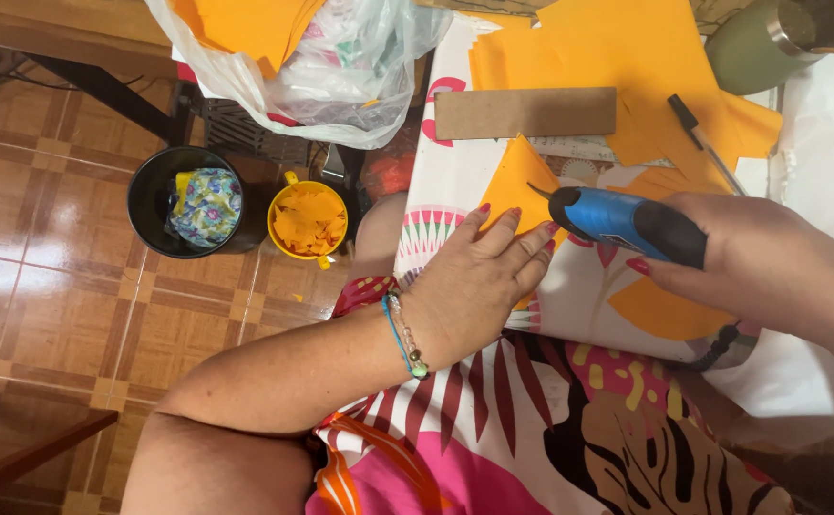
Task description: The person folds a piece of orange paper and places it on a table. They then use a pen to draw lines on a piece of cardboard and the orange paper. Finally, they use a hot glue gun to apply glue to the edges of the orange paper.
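Felt piece: small orange triangle, thin and matte, lying flat on the surface under the fingertips of the left hand, its point aimed away from the person.
Left hand: spread flat, fingers pressing the near edge of the triangle, seemingly to keep the limp sheet from sliding; it pins rather than grips.
Right hand: clenched round the tool, thumb along its underside.
Tool: blue-and-black powered cutter, smooth plastic body, thin metal tip touching the triangle just beyond the left fingertips (whether it is running cannot be told).
Cord: dark, ribbed, hanging from under the right hand toward the lap.
Surface: covered in a glossy cloth with a floral print, under both hands.
Template: brown card strip, stiff and rectangular, beyond the left hand.
Orange sheets: larger loose pieces stacked beyond the right hand, with a pen lying across them.
Cup: green metal tumbler, far side of the right hand.
Yellow bucket: on the floor left of the left hand, full of orange scraps, likely set there to catch offcuts.
Black bin: beside it, holding patterned cloth.
Bag: clear plastic, more orange sheets inside.
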